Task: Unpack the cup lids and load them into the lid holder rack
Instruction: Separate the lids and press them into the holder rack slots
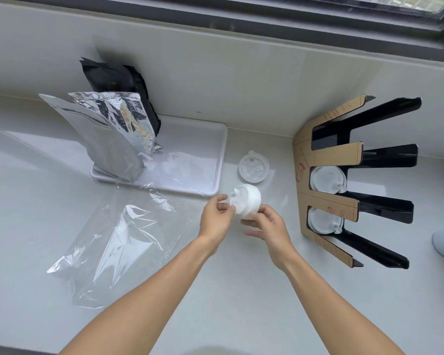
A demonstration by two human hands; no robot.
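Nearest the camera, above the pale grey surface [241, 290], both hands grip a short stack of white plastic cup lids [246, 199], the left hand [215, 219] pinching its near rim and the right hand [269, 226] curled beneath it. To load it cleanly, the stack should probably stay squared and slide edge-first into a free slot of the black lid holder rack with brown paper facing [344, 175] to the right, where two slots already hold lids. Farther off lie a crumpled clear plastic wrapper [118, 239], one loose clear lid [253, 167] and a white tray [190, 155].

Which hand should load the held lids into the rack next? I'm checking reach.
Right, probably. The right hand grips the lid stack on the side nearer the rack; the left hand pinches its far edge.
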